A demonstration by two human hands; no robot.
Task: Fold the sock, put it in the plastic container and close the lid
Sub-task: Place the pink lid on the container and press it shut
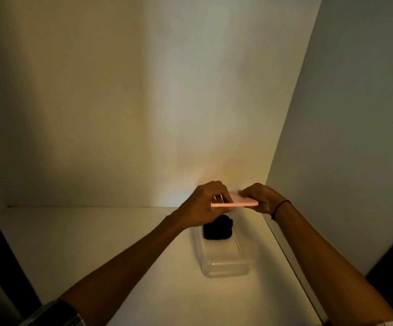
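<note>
— Two hands on the lid?
— Yes. The left hand and right hand pinch its ends, flat above the box.
— The sock?
— Folded, inside the box's far end, beneath the lid.

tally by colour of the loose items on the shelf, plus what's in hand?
Black: 1, folded sock in the container
Clear: 1, plastic container
Pink: 1, lid held by left hand and right hand
Total: 3
</note>
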